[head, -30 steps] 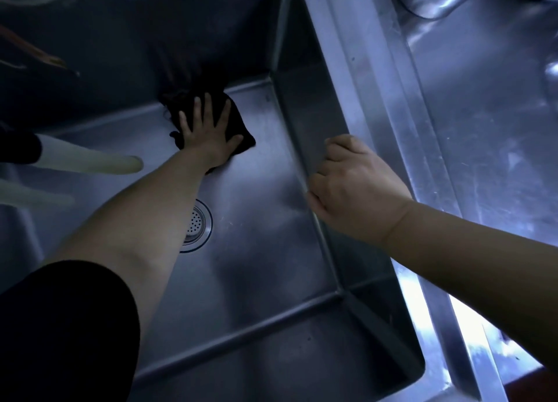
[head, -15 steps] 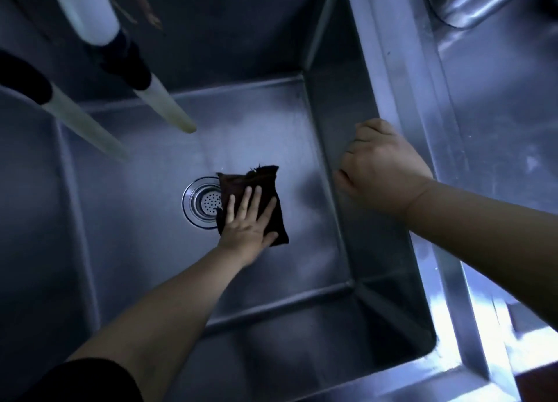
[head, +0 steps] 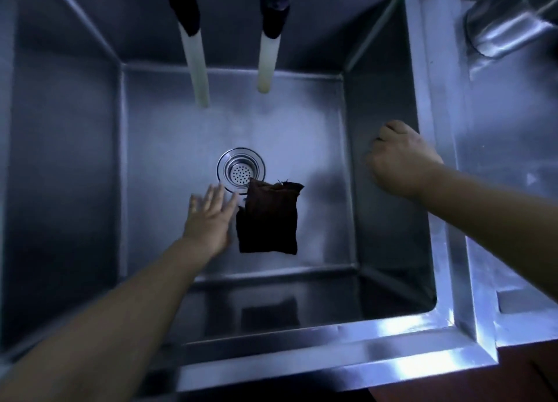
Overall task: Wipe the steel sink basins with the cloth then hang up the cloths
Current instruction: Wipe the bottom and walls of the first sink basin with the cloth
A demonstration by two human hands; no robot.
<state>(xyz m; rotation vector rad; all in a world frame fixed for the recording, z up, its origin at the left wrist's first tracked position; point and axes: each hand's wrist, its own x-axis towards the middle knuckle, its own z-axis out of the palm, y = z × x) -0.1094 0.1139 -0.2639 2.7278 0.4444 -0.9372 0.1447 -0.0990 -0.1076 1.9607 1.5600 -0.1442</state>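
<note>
Kitchen, deep steel sink (head: 392, 335), strainer drain (head: 240, 169)

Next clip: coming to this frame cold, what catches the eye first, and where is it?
A dark folded cloth lies on the floor of the steel basin, its upper left corner overlapping the round drain strainer. The left hand is spread open just left of the cloth, while the right hand curls over the basin's right rim. Two pale hoses hang down from the top.

Brushed steel sink (head: 308, 350) (dark cloth (head: 267, 220))
</note>
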